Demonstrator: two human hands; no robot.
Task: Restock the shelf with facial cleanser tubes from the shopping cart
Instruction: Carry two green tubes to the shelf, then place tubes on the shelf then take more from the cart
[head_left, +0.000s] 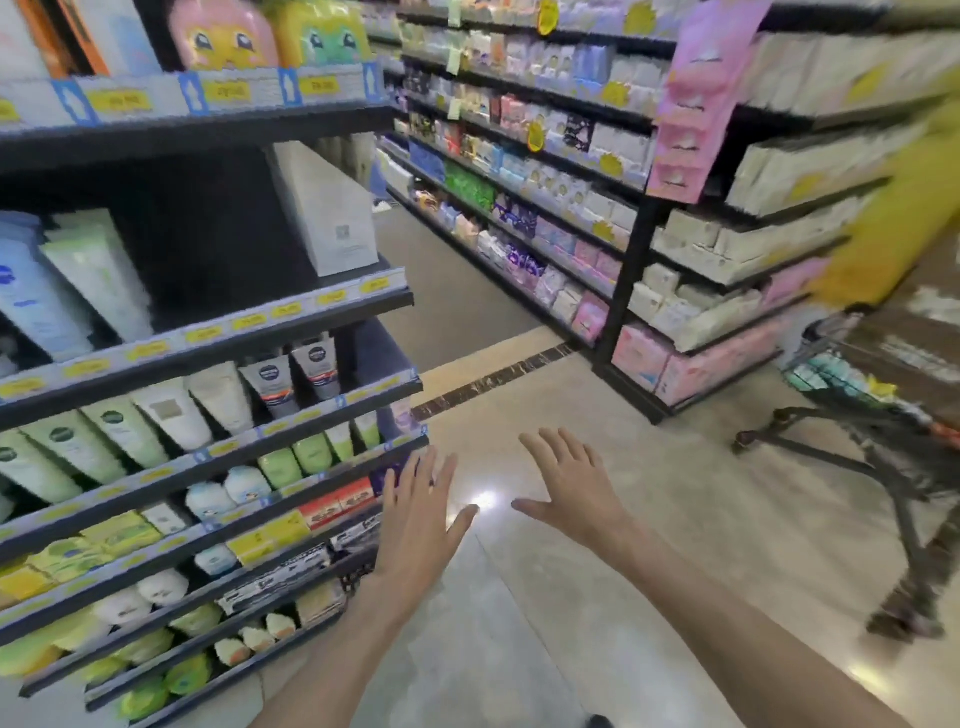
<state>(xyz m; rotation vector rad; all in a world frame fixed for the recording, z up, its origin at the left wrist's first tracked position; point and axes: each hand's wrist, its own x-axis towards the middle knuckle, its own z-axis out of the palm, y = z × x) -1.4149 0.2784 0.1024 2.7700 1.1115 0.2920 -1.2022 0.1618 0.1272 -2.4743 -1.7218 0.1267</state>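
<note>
Both our forearms reach out over the shop floor (545, 597), near centre. Our left hand (415, 519) hangs with fingers (441, 470) spread and straight, holding nothing, just beside the near end of the shelf (218, 457) on the left, where facial cleanser tubes (166, 410) stand in rows. Our right hand (566, 488) is likewise splayed and empty. Farther right, well apart from both hands, stands the shopping cart (883, 447), blurred, with pale packs inside. Beyond, stocked shelving (519, 171) runs along the far aisle.
</note>
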